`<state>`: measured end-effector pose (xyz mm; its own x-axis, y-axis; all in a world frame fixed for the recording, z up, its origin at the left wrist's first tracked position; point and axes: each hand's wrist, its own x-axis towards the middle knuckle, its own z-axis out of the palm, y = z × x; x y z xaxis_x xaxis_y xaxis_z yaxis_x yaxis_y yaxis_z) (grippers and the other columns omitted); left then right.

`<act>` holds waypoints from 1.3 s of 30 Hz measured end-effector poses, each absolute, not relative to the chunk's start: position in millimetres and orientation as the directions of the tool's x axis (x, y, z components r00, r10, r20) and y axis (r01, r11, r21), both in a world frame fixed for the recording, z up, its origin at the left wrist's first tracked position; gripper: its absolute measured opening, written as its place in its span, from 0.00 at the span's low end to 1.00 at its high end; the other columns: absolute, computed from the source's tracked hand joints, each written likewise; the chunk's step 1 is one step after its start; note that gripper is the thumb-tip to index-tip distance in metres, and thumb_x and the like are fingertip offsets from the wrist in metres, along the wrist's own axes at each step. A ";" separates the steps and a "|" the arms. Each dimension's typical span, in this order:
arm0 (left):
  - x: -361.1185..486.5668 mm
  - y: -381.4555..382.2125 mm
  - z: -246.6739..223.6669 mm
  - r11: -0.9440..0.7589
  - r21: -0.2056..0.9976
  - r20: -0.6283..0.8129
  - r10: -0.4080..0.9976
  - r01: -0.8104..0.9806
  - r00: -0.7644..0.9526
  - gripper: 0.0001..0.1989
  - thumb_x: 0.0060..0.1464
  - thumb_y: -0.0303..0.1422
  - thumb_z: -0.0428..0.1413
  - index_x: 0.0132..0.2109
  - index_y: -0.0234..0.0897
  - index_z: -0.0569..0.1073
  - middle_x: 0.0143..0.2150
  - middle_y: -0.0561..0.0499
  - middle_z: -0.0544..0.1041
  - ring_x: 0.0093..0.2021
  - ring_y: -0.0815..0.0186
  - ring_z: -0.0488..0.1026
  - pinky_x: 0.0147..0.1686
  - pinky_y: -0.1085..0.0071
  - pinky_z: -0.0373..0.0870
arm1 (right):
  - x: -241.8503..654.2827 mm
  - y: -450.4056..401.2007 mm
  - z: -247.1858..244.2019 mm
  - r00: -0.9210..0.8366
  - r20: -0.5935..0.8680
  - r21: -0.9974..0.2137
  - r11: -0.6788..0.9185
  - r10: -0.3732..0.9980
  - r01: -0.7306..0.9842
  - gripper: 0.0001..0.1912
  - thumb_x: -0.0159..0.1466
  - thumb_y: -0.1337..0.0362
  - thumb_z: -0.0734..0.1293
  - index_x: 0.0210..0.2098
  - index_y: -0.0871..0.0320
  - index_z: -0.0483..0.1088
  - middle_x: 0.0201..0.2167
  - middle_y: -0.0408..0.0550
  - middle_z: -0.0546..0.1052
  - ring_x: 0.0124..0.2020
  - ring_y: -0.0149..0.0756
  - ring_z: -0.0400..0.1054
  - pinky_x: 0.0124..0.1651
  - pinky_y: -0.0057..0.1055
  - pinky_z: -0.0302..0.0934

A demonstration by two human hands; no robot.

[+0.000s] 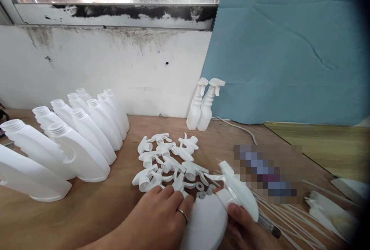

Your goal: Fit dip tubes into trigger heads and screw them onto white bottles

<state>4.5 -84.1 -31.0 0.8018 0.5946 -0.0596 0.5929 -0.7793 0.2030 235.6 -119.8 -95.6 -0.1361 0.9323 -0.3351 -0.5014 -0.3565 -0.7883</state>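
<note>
A lane across the wooden tabletop (pixel 125 167) is left between the open-necked bottles (pixel 86 157) and the loose trigger spray heads (pixel 174 164); a second is left behind the spray heads, before the two assembled spray bottles (pixel 206 113). Access from the front is obstructed by the left hand (pixel 166 213) and the held spray bottle (pixel 206 223); on the right, the surface is crossed by thin white tubes (pixel 276 212).

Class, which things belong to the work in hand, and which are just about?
Work, I judge: held bottle, its spray head, loose spray heads, open bottles, sprayer-topped bottles, grey rings.

Just about, apparently: pale cable, pen-like object, blue cloth.
</note>
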 end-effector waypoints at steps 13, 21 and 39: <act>1.9 -78.6 -9.7 -0.616 0.467 -0.259 0.591 0.635 0.764 0.28 0.56 0.29 0.55 0.63 0.37 0.63 0.51 0.42 0.75 0.48 0.52 0.74 0.47 0.59 0.71 | 232.1 -110.7 -88.8 -0.231 -0.097 -0.851 -0.201 0.968 -0.485 0.28 0.55 0.47 0.75 0.52 0.50 0.74 0.47 0.52 0.78 0.63 0.53 0.58 0.68 0.49 0.47; -2.6 -77.3 0.0 -0.522 0.635 -0.196 0.605 0.570 0.772 0.40 0.50 0.41 0.60 0.68 0.42 0.56 0.55 0.46 0.74 0.52 0.51 0.73 0.49 0.63 0.71 | 230.3 -111.3 -84.6 -0.221 -0.215 -0.784 -0.303 0.951 -0.541 0.26 0.52 0.49 0.78 0.48 0.49 0.76 0.46 0.49 0.79 0.60 0.52 0.63 0.66 0.48 0.51; -29.5 -65.4 28.3 0.055 0.928 -0.354 0.442 0.369 0.824 0.35 0.40 0.28 0.52 0.59 0.44 0.68 0.52 0.53 0.75 0.52 0.55 0.72 0.49 0.65 0.72 | 268.5 -78.7 -57.6 0.071 -0.169 -0.700 -0.069 0.983 -0.711 0.17 0.61 0.50 0.73 0.48 0.47 0.75 0.47 0.46 0.76 0.36 0.35 0.70 0.47 0.32 0.69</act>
